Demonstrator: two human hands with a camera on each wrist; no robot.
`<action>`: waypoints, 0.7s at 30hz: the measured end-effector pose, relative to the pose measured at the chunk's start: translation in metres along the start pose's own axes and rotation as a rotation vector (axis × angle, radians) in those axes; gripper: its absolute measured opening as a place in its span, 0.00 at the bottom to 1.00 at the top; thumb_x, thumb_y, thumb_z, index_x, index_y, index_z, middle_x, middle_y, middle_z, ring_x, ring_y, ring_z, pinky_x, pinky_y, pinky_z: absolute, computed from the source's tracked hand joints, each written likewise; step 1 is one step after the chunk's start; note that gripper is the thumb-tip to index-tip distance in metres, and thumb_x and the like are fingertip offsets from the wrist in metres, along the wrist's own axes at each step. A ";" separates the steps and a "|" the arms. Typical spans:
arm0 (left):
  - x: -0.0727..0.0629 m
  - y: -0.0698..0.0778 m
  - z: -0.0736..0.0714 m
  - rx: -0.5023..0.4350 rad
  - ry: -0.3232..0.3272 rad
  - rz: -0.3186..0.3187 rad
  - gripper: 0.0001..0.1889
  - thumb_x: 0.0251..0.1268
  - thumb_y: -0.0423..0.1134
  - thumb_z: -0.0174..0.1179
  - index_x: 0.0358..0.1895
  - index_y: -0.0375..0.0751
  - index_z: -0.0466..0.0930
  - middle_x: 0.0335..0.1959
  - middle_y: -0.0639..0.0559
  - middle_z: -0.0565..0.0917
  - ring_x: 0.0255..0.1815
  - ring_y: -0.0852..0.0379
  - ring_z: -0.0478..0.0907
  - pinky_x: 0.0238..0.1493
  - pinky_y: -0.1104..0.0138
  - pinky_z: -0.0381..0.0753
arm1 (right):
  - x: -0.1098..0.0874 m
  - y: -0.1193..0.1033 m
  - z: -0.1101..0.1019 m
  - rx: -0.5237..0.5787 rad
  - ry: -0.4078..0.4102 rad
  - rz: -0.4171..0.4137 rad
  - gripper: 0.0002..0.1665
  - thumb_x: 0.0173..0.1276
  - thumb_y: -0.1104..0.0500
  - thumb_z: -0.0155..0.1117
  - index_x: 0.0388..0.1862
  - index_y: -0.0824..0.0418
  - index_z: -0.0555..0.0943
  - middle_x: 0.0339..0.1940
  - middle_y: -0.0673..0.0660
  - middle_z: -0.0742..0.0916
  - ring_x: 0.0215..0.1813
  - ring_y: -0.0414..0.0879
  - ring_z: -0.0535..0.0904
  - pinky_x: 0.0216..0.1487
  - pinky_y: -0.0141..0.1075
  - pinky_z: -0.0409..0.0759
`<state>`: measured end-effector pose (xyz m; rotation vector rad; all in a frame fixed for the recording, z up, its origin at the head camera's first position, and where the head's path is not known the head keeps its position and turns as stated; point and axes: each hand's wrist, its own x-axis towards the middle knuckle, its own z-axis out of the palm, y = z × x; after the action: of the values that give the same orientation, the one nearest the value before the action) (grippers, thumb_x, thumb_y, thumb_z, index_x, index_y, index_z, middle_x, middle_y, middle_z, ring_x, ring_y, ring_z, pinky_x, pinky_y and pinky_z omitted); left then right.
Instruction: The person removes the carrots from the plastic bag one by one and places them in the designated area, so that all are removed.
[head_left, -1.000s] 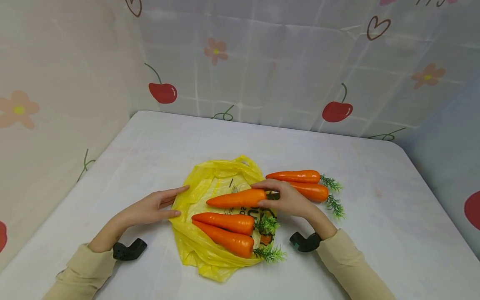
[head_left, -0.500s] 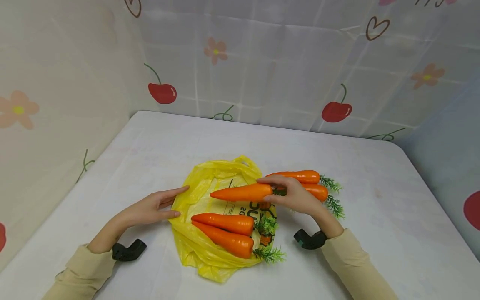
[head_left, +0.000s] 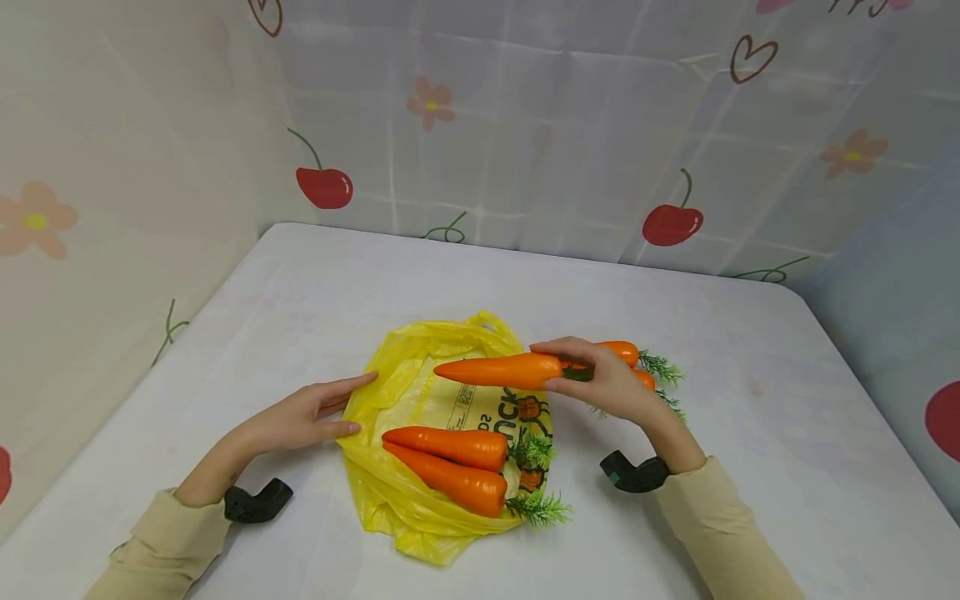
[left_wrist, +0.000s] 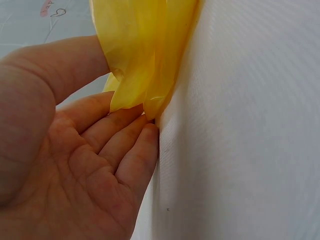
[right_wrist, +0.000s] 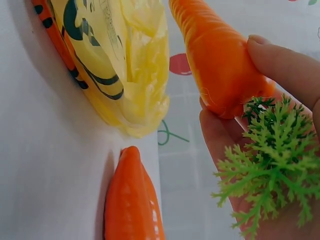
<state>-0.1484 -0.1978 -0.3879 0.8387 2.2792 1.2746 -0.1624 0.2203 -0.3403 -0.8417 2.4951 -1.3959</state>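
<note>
1. Left of frame, below mid-height: left hand (head_left: 303,417), unchanged against a second ago. Grip relaxed, fingers extended, tips at the left edge of the yellow bag (head_left: 435,333); no clear pinch visible. Judged: it steadies the bag.
2. Lower centre: the lower pair of carrots (head_left: 468,490) lies on the bag, leaves to the right. No change noted.
3. Centre: held carrot (head_left: 498,371), tip pointing left, has shifted up and to the right over the last second. It shows over the upper right part of the bag, farther from the lower pair than before.
4. Right of centre: right hand (head_left: 600,383) has travelled with it; grip holds the carrot's broad end between thumb and fingers. Judged: the carrot is mid-carry, not set down.
5. Farther right: the right-hand pair of carrots (head_left: 621,352) on the counter (head_left: 720,333), now more covered by the right hand.
6. Left wrist view adds: fingertips partly hidden behind the bag's edge, close to the counter; the head view does not show this.
7. Right wrist view adds: the held carrot's leafy top (right_wrist: 280,155) at lower right, mostly hidden in the head view, and a gap between carrot and bag.
</note>
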 end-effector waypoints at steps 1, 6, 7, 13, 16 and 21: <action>0.000 0.000 0.000 0.000 0.000 0.000 0.36 0.64 0.39 0.61 0.70 0.30 0.55 0.69 0.34 0.57 0.68 0.40 0.56 0.62 0.55 0.62 | -0.001 0.000 -0.001 0.010 0.002 0.006 0.27 0.62 0.60 0.68 0.60 0.62 0.76 0.56 0.53 0.78 0.50 0.47 0.76 0.51 0.39 0.78; 0.000 -0.002 0.001 0.001 -0.001 0.005 0.36 0.64 0.39 0.61 0.70 0.30 0.55 0.69 0.34 0.57 0.68 0.40 0.56 0.61 0.56 0.63 | -0.006 0.002 -0.007 0.041 0.018 0.029 0.27 0.62 0.60 0.67 0.61 0.59 0.75 0.56 0.52 0.78 0.50 0.46 0.76 0.51 0.37 0.77; 0.000 -0.002 0.001 0.000 -0.002 0.006 0.36 0.64 0.39 0.61 0.70 0.30 0.55 0.69 0.34 0.57 0.68 0.40 0.56 0.61 0.56 0.63 | -0.007 0.002 -0.008 0.038 0.022 0.031 0.26 0.62 0.60 0.67 0.61 0.58 0.76 0.56 0.51 0.78 0.50 0.46 0.76 0.51 0.37 0.77; 0.000 0.000 0.000 -0.006 -0.003 -0.002 0.36 0.64 0.39 0.60 0.70 0.30 0.54 0.70 0.34 0.56 0.68 0.40 0.55 0.62 0.55 0.62 | -0.018 0.007 -0.015 0.007 0.058 0.024 0.25 0.63 0.61 0.66 0.60 0.57 0.76 0.55 0.51 0.80 0.49 0.46 0.76 0.51 0.36 0.77; -0.001 0.000 0.000 -0.008 -0.003 -0.004 0.36 0.65 0.38 0.60 0.70 0.30 0.54 0.70 0.34 0.56 0.68 0.40 0.55 0.62 0.55 0.61 | -0.025 0.009 -0.018 -0.008 0.076 0.043 0.26 0.63 0.60 0.67 0.61 0.57 0.76 0.55 0.51 0.79 0.50 0.47 0.75 0.50 0.35 0.77; -0.001 -0.001 0.000 -0.010 -0.008 0.006 0.36 0.65 0.39 0.60 0.71 0.30 0.54 0.70 0.33 0.56 0.68 0.40 0.55 0.62 0.55 0.62 | -0.039 0.014 -0.025 0.000 0.101 0.075 0.27 0.63 0.61 0.66 0.61 0.60 0.75 0.55 0.56 0.77 0.50 0.49 0.74 0.48 0.33 0.78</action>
<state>-0.1482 -0.1986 -0.3888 0.8461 2.2643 1.2818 -0.1458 0.2658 -0.3430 -0.6865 2.5714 -1.4487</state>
